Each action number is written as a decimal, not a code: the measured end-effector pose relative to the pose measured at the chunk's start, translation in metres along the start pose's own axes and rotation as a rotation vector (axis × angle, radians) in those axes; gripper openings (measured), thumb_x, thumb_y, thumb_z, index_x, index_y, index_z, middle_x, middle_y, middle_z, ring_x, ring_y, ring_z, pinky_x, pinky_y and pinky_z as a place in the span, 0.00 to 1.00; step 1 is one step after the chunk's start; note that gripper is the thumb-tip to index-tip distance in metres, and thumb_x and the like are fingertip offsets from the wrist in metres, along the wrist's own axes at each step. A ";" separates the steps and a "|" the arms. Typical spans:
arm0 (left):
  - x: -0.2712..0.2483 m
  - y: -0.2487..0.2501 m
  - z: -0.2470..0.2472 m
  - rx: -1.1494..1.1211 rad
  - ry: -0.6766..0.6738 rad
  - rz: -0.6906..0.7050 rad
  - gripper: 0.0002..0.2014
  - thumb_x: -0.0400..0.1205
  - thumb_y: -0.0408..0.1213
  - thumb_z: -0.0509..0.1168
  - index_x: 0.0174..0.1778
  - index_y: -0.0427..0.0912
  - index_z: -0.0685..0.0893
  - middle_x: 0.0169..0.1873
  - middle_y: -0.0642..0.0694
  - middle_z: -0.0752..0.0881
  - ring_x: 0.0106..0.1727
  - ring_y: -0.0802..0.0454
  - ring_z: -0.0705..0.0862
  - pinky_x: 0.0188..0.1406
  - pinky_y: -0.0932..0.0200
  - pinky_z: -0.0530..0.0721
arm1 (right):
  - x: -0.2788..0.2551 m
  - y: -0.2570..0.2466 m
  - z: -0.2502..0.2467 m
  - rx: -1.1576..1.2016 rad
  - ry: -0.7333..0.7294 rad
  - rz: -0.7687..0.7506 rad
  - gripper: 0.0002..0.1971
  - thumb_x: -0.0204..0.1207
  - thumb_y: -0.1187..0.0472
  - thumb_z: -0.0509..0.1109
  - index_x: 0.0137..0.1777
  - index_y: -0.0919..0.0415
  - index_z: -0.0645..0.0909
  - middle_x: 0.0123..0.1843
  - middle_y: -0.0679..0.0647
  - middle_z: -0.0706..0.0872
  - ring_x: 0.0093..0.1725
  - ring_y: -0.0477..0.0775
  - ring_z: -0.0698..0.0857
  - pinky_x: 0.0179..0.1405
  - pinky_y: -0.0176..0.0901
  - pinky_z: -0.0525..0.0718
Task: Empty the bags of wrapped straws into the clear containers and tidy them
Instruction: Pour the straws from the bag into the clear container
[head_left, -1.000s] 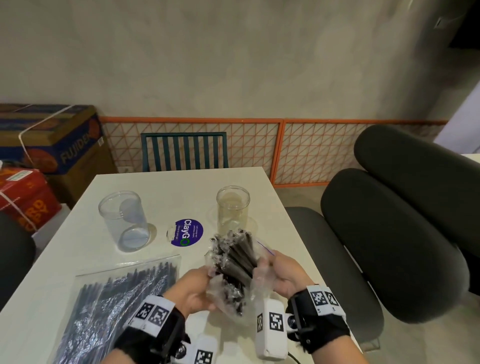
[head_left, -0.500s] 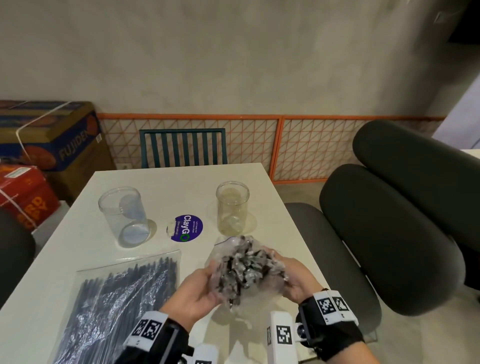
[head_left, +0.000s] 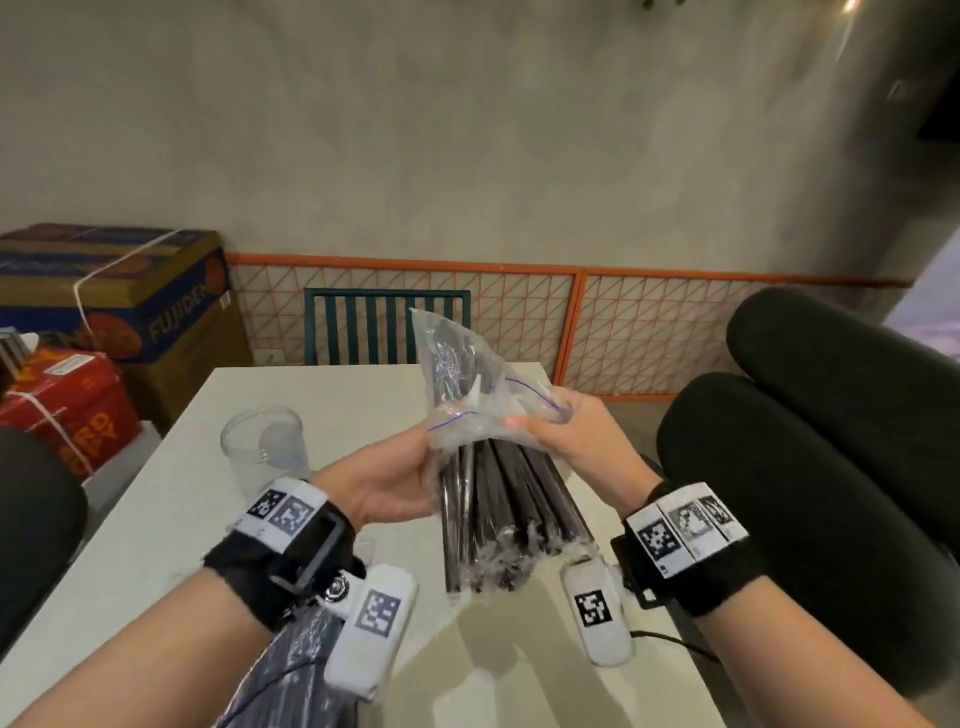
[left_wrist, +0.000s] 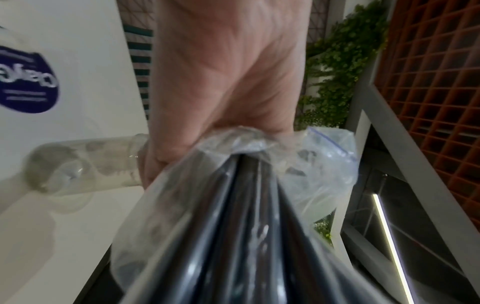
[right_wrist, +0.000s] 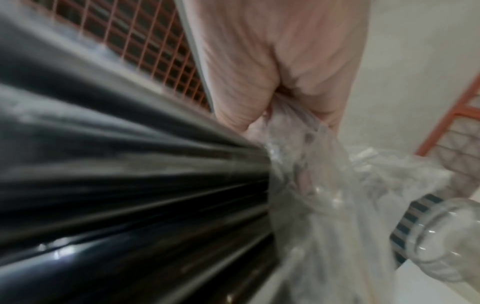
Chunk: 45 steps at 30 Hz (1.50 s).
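Both hands hold a clear zip bag (head_left: 462, 374) upside down over the white table (head_left: 156, 545), closed end up. My left hand (head_left: 410, 467) grips the bag's mouth on the left side and my right hand (head_left: 545, 426) pinches it on the right. A bundle of black wrapped straws (head_left: 498, 509) sticks out of the mouth, pointing down toward me. One clear container (head_left: 265, 447) stands left of my hands. The wrist views show each hand bunched on the plastic (left_wrist: 311, 164) (right_wrist: 324, 185), with another clear container (left_wrist: 78, 164) just beyond.
A second full bag of black straws (head_left: 291, 665) lies on the table under my left forearm. A dark blue round sticker (left_wrist: 26, 82) is on the tabletop. Black padded chairs (head_left: 805, 493) stand at the right, cardboard boxes (head_left: 104, 322) at the left.
The bag has been lifted and turned over. The straws' ends pointed up and away before; now they hang out of the mouth toward me.
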<state>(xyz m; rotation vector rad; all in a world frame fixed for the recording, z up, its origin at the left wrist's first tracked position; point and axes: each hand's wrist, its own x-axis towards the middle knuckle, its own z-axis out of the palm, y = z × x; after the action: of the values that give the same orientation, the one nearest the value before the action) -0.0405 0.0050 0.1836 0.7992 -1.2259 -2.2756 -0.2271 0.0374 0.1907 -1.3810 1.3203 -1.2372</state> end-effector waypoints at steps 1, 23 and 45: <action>0.006 0.005 -0.005 0.067 -0.001 0.012 0.16 0.76 0.46 0.64 0.48 0.40 0.90 0.47 0.41 0.90 0.46 0.49 0.88 0.53 0.54 0.85 | 0.009 -0.004 0.003 -0.050 -0.014 -0.029 0.32 0.59 0.45 0.82 0.50 0.73 0.79 0.42 0.75 0.85 0.41 0.54 0.79 0.45 0.50 0.79; 0.100 0.080 -0.054 0.475 0.250 0.482 0.37 0.79 0.53 0.62 0.80 0.53 0.50 0.74 0.57 0.68 0.73 0.60 0.70 0.73 0.60 0.67 | 0.136 -0.011 -0.022 0.074 -0.152 0.095 0.42 0.61 0.60 0.83 0.73 0.59 0.65 0.67 0.60 0.83 0.63 0.57 0.86 0.66 0.56 0.82; 0.214 0.049 -0.091 0.124 0.403 0.598 0.37 0.66 0.50 0.78 0.70 0.45 0.73 0.65 0.40 0.83 0.68 0.42 0.81 0.69 0.32 0.74 | 0.196 0.074 -0.015 0.220 -0.039 0.054 0.40 0.66 0.61 0.79 0.76 0.47 0.62 0.70 0.50 0.82 0.67 0.49 0.83 0.71 0.52 0.78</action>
<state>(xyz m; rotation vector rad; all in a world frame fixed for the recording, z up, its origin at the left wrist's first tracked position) -0.1335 -0.2063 0.1248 0.7569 -1.2142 -1.4917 -0.2621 -0.1632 0.1408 -1.2003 1.1500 -1.2722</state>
